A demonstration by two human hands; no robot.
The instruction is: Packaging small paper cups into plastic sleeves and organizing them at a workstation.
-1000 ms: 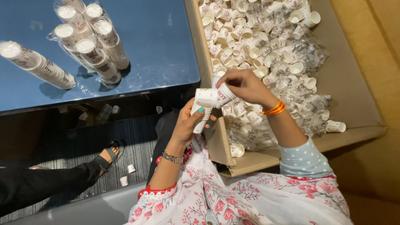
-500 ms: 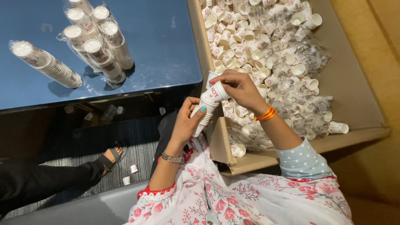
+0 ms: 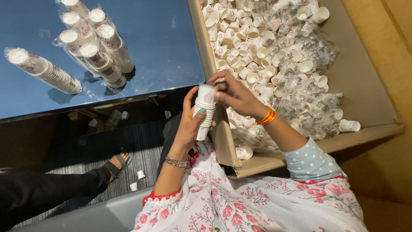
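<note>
Stack: a short stack of white paper cups (image 3: 204,112) stood nearly upright over the lap, just beside the near left corner of the box (image 3: 369,92).
Left hand: the left hand (image 3: 189,124) gripped the stack from the side, fingers curled shut round its lower half, thumb on the front.
Right hand: the right hand (image 3: 234,95) sat on the top cup, fingertips pinched on its rim; an orange bangle (image 3: 267,117) ringed the wrist.
Box: a wide cardboard box held loose cups (image 3: 253,47) heaped with crumpled clear wrap (image 3: 309,92).
Table: a blue table (image 3: 163,38) lay left of the box and bore wrapped cup sleeves (image 3: 96,47), lying flat.
Floor: a second person's sandalled foot (image 3: 116,165) rested on grey carpet, with two fallen cups (image 3: 137,180) near it.
</note>
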